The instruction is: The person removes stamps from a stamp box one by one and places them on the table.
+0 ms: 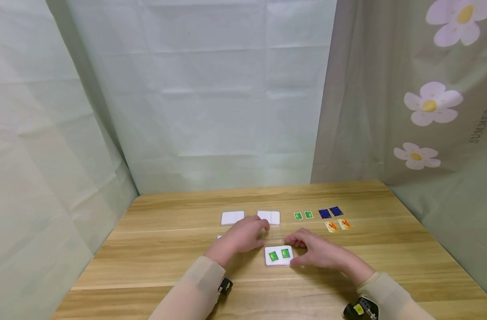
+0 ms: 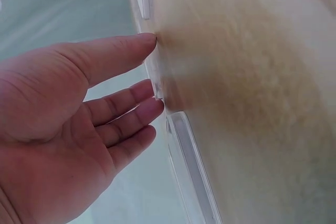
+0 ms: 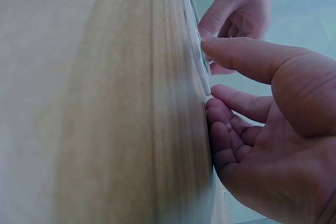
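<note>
A white card (image 1: 279,262) in a shallow clear case, with two green squares on it, lies flat near the table's front middle. Thumb and forefinger of my right hand (image 1: 317,252) hold its right end by opposite edges; the other fingers curl under the palm in the right wrist view. Just beyond it lies a clear plastic case part (image 1: 273,234), hard to make out. My left hand (image 1: 245,234) spans its left end, thumb at the near edge and fingers at the far edge. Part of another white case (image 1: 219,237) shows behind the left wrist.
Two white cases (image 1: 232,218) lie farther back. To the right lie two small green squares (image 1: 298,216), two dark blue squares (image 1: 325,214) and two orange-patterned squares (image 1: 331,227). The wooden table (image 1: 147,249) meets hanging cloth at its back and sides.
</note>
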Demonstrator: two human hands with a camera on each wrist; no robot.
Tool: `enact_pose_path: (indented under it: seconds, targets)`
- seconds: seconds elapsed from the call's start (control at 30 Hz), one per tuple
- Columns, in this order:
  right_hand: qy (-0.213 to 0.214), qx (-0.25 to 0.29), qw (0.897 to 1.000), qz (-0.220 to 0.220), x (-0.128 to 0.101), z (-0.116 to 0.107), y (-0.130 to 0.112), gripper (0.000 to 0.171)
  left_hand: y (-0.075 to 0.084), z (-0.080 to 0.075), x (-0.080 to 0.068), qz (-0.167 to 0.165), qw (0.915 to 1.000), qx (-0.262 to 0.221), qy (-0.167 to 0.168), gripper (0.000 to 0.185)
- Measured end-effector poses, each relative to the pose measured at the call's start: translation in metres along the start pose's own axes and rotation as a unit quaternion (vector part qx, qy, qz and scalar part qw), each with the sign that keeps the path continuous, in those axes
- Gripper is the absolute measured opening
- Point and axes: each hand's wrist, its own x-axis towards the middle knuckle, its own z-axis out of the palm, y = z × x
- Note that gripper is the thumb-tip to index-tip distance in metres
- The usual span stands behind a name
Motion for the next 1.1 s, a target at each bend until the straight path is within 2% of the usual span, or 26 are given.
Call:
enact_pose_path:
  seconds: [0.4,0.6,0.87,1.1]
  targets:
    - [-0.001,-0.001,1.0,-0.002,0.0,0.0,0.0,0.053,0.002,0.0,0.008,-0.011,0.9998,0.017,0.005,0.035]
    - [-0.003,-0.001,1.0,-0.001,0.0,0.0,0.0,0.054,0.001,0.001,0.006,-0.001,0.9996,0.029,0.008,0.032]
    - [-0.001,-0.012,1.0,-0.007,0.0,0.002,0.0,0.05,0.003,-0.001,-0.003,-0.002,0.9999,0.0,0.014,0.039]
    - [0.0,-0.016,1.0,-0.011,0.0,0.001,0.0,0.051,0.009,-0.004,-0.021,-0.006,0.9991,-0.038,0.02,0.048]
